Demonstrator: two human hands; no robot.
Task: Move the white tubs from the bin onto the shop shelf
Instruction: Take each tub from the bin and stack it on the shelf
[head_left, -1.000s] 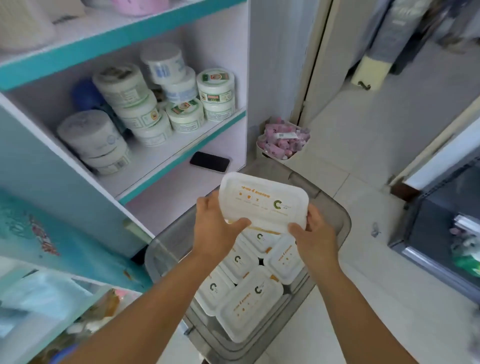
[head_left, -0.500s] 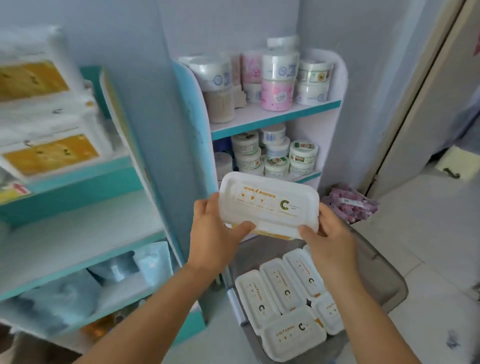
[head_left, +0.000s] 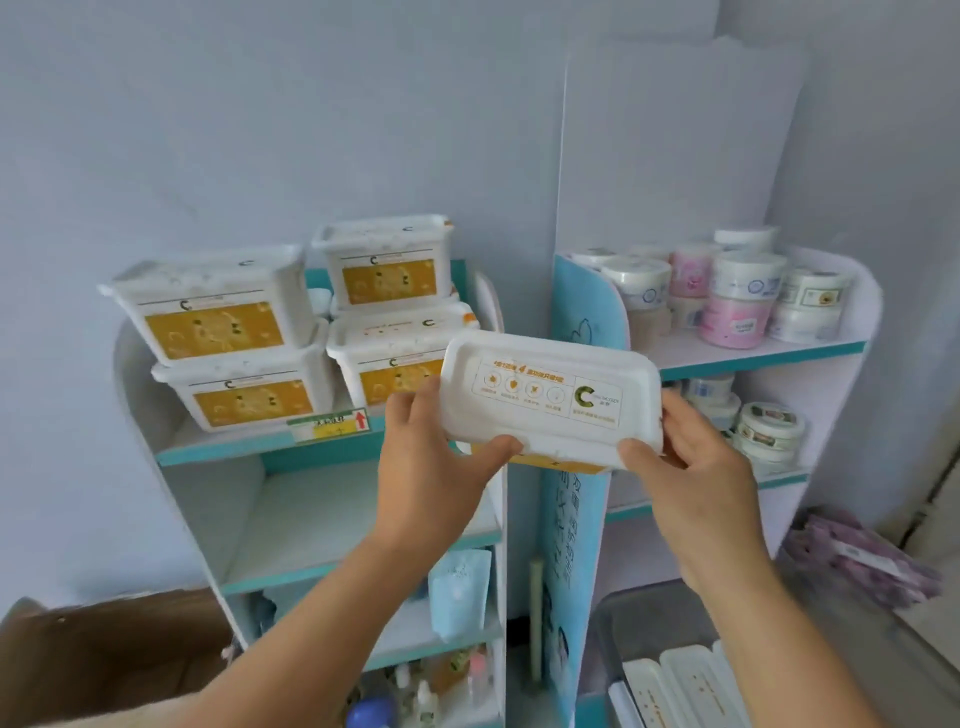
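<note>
I hold a white tub (head_left: 550, 400) with an orange label between both hands at chest height, lid facing me. My left hand (head_left: 431, 467) grips its left end and my right hand (head_left: 696, 483) grips its right end. Behind it, the top board of the left shop shelf (head_left: 223, 444) carries several stacked white tubs (head_left: 228, 317) with yellow labels. The grey bin (head_left: 618, 623) sits low at the right, with more white tubs (head_left: 675, 686) lying inside it.
The left unit's middle shelf (head_left: 332, 525) is bare; its lower shelves hold pouches and bottles. A right shelf unit (head_left: 748, 348) holds round jars on two levels. A brown cardboard box (head_left: 104, 654) sits bottom left. A purple pack bundle (head_left: 862, 561) lies on the floor at right.
The tub has been lifted out of the bin to shelf height in both hands. My view has swung up and left, from the bin to the left shelf's stacked tubs.
</note>
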